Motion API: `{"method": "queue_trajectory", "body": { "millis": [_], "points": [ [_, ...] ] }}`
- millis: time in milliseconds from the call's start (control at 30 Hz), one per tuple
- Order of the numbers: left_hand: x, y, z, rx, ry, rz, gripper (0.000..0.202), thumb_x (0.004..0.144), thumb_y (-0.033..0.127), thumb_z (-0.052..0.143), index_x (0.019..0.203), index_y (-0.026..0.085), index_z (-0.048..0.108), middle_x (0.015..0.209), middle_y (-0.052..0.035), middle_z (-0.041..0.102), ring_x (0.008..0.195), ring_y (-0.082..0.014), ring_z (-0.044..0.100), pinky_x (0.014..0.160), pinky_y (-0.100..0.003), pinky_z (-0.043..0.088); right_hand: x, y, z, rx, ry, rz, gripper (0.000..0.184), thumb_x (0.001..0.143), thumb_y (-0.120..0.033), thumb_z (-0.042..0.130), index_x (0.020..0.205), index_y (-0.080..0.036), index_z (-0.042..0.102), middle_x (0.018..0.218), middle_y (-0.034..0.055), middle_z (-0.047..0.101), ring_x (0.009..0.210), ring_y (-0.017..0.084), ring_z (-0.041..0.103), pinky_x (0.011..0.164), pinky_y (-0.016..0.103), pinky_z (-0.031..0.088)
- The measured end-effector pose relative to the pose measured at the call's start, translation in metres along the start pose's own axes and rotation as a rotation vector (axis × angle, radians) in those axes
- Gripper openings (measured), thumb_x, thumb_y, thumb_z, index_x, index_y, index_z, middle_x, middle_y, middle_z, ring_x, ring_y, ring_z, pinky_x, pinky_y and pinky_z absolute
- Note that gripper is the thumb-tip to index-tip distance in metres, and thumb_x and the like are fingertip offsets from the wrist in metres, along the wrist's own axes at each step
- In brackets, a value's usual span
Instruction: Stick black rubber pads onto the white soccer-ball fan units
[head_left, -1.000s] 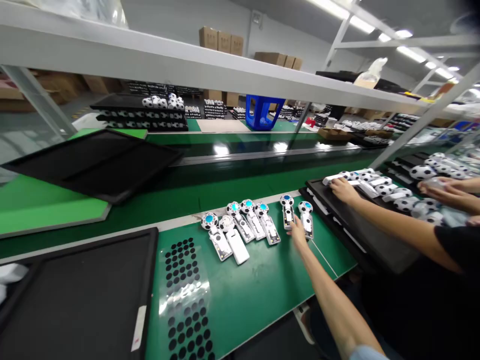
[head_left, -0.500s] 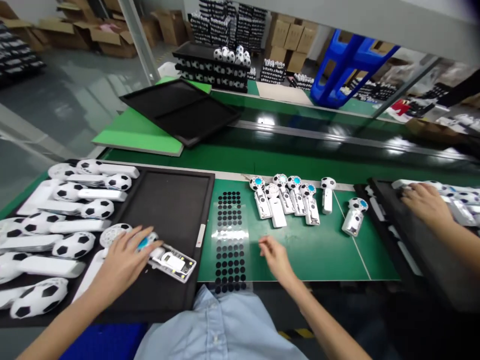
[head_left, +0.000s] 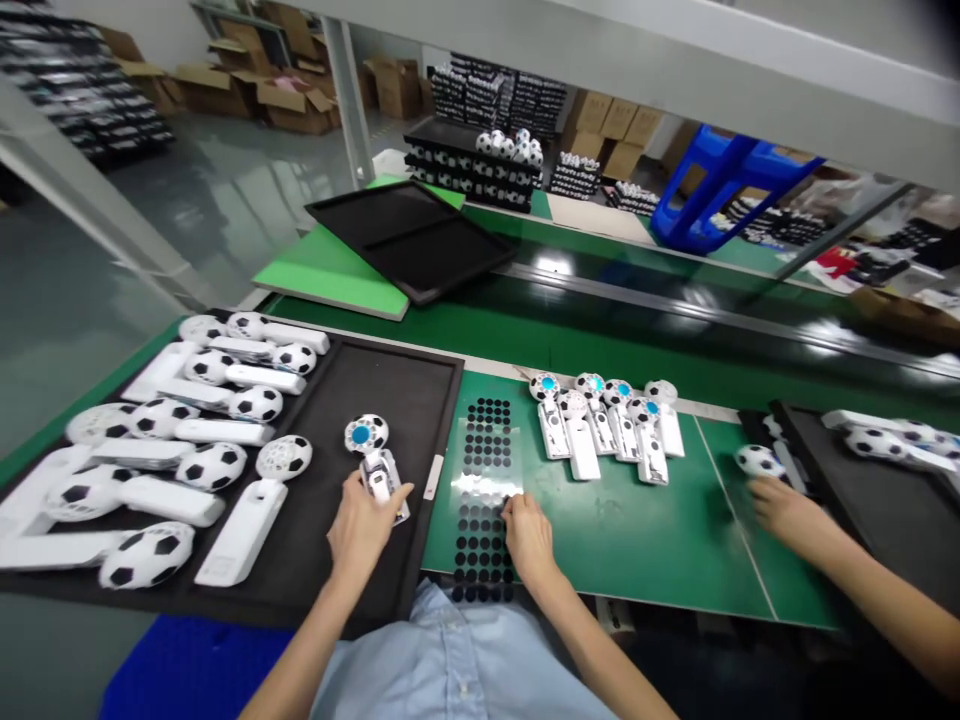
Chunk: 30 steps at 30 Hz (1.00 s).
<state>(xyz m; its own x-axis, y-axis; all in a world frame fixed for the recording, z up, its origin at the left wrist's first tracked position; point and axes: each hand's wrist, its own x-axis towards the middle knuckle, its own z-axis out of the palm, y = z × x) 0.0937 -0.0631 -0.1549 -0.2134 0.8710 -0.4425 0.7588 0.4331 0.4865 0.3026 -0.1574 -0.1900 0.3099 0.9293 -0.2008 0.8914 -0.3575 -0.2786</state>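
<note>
**Where's the left hand (head_left: 360, 530) now?**
Closed around the lower handle of the fan (head_left: 378, 480), fingers wrapped and thumb pressed along its side. That hand has it clamped.

**What just changed?**
A moment ago the fan lay crosswise on the tray under that hand. Now it has swung end-on to the person, so it sits directly in front of them, with the two hands close together.

**Which way does it point?**
The ball head (head_left: 366, 434), with its blue centre, faces up and points away from the person. The long axis runs roughly front to back, leaning slightly left at the head end. The fan is over the black tray (head_left: 405, 400), near its right edge, but I can't tell whether it touches.

**And the right hand (head_left: 529, 540)?**
It has moved from the open bench to the lower right edge of the sticker sheet (head_left: 486, 450), which is dotted with black circles. Its fingers are drawn together there, but I can't tell whether they're pinching anything.

**Anything else close by?**
A row of fans (head_left: 607, 425) lies beyond the right hand on the green bench (head_left: 645, 550). Farther right, a co-worker's hand (head_left: 787, 510) is near another ball head (head_left: 757, 461).
</note>
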Motion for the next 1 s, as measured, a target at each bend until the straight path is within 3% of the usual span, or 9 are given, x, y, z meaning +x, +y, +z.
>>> {"method": "queue_trajectory", "body": {
  "millis": [167,333,433,533,700,900,1000],
  "points": [
    [0.007,0.005,0.001,-0.017,-0.017,-0.050,0.052,0.066,0.043,0.064,0.105,0.012,0.049,0.111,-0.0238,0.056,0.102,-0.0433,0.056,0.082,-0.051,0.043,-0.003,0.000,-0.001,-0.031,0.003,-0.041,0.017,0.080,-0.004,0.047,0.086,-0.017,0.056,0.088,0.0109,0.060,0.081,0.024,0.061,0.066,0.031,0.045],
    [0.001,0.002,-0.005,-0.187,0.020,-0.014,0.046,0.066,0.029,0.062,0.106,0.012,0.046,0.111,-0.0226,0.054,0.112,-0.0412,0.049,0.091,-0.051,0.038,-0.004,0.002,-0.002,-0.022,0.016,-0.018,0.016,0.082,-0.006,0.046,0.087,-0.016,0.056,0.088,0.0125,0.060,0.081,0.025,0.061,0.066,0.033,0.046],
    [-0.006,0.004,-0.008,-0.394,-0.046,-0.025,0.058,0.063,0.034,0.067,0.111,0.016,0.040,0.093,-0.0131,0.061,0.093,-0.0359,0.061,0.080,-0.050,0.047,-0.001,0.002,-0.002,0.004,0.022,0.003,0.015,0.079,-0.005,0.049,0.084,-0.018,0.056,0.088,0.0113,0.060,0.082,0.024,0.060,0.068,0.032,0.046],
    [-0.015,0.012,-0.010,-0.635,-0.153,-0.036,0.063,0.061,0.039,0.069,0.112,0.019,0.037,0.081,-0.0040,0.061,0.069,-0.0244,0.064,0.061,-0.037,0.054,0.002,0.001,-0.003,0.064,0.026,0.019,0.015,0.076,-0.004,0.050,0.080,-0.018,0.054,0.088,0.0114,0.061,0.084,0.025,0.059,0.071,0.033,0.045],
    [-0.036,0.024,-0.011,-0.876,-0.335,-0.024,0.052,0.062,0.043,0.068,0.102,0.019,0.046,0.077,-0.0017,0.061,0.062,-0.0158,0.060,0.053,-0.026,0.050,0.004,0.004,-0.010,0.288,0.010,0.001,0.019,0.072,-0.001,0.048,0.075,-0.019,0.052,0.076,0.0063,0.062,0.077,0.022,0.060,0.071,0.032,0.045],
    [-0.061,0.027,-0.009,-1.095,-0.538,-0.039,0.057,0.070,0.039,0.062,0.120,0.021,0.042,0.080,-0.0006,0.062,0.067,-0.0160,0.060,0.060,-0.026,0.050,0.015,-0.002,-0.045,0.663,-0.069,-0.012,0.010,0.075,-0.013,0.045,0.067,-0.019,0.047,0.056,-0.0011,0.054,0.054,0.016,0.058,0.054,0.026,0.047],
    [-0.069,0.030,-0.006,-1.094,-0.576,0.023,0.065,0.071,0.039,0.063,0.127,0.021,0.036,0.084,-0.0019,0.063,0.071,-0.0183,0.061,0.062,-0.029,0.051,0.017,-0.025,-0.075,0.796,-0.099,-0.091,0.007,0.075,-0.020,0.049,0.069,-0.018,0.051,0.067,0.0000,0.057,0.062,0.014,0.059,0.059,0.024,0.049]
  ]
}}
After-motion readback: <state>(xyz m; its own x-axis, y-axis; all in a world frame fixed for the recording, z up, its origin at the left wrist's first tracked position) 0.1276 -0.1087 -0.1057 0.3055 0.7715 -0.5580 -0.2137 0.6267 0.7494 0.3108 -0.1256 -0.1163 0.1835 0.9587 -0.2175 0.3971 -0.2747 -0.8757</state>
